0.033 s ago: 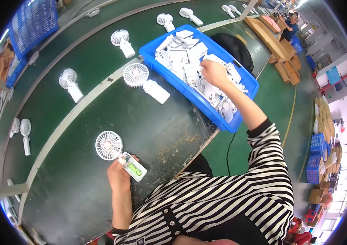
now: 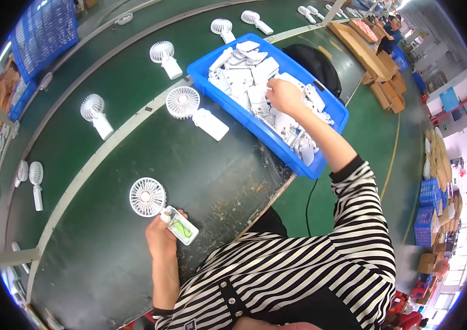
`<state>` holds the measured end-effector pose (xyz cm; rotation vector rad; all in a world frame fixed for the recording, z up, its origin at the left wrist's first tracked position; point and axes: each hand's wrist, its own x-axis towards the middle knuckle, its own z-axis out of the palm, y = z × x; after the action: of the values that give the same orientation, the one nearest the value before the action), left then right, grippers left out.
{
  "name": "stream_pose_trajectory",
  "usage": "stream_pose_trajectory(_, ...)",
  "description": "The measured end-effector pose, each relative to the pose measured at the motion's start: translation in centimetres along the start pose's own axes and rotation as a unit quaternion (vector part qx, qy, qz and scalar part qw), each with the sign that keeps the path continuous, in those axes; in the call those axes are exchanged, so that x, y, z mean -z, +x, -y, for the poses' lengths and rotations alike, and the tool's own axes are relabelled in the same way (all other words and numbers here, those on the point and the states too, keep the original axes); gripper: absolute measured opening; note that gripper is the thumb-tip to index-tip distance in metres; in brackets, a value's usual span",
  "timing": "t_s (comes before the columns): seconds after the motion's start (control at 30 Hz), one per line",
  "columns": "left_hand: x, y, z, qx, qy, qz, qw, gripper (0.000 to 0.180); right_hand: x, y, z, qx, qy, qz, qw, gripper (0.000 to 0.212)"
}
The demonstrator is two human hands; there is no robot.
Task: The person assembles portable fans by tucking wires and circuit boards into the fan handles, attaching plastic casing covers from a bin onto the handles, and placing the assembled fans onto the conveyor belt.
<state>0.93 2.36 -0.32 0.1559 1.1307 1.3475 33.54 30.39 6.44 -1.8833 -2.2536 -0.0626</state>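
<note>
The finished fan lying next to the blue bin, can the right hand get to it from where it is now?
Probably yes. The right hand is in the blue bin among white parts; the finished fan lies just beyond the bin's wall on the green table, uncovered.

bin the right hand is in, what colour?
Blue bin, with the right hand among white parts; clearest in the head view.

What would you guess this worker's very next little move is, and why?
Probably lifting one white cover out of the blue bin: the right hand is down among the parts there, while the left hand holds an open-backed fan with its green inside showing.
</note>
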Motion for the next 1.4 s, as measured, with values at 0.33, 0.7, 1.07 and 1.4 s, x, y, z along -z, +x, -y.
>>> stream_pose_trajectory(0.33, -0.5, -0.9, -0.3, 0.005, 0.012, -0.006, 1.000, 0.024, -1.6, 3.2, 1.7, -0.025, -0.040, 0.141, 0.989, 0.033)
stream_pose_trajectory(0.7, 0.6, -0.2, -0.2, 0.001, -0.008, 0.034, 0.999, 0.027, 4.8, -7.9, 9.9, 0.111, 0.358, -0.105, 0.921, 0.028)
stream_pose_trajectory(1.07, -0.1, -1.5, 1.0, 0.001, -0.052, -0.066, 0.996, 0.025, -2.2, -17.6, 20.6, 0.149, 0.636, 0.256, 0.713, 0.028)
stream_pose_trajectory(1.4, 0.2, -1.6, 1.3, -0.008, -0.057, -0.056, 0.997, 0.021, 1.0, -19.0, 20.3, 0.270, 0.402, 0.365, 0.795, 0.054)
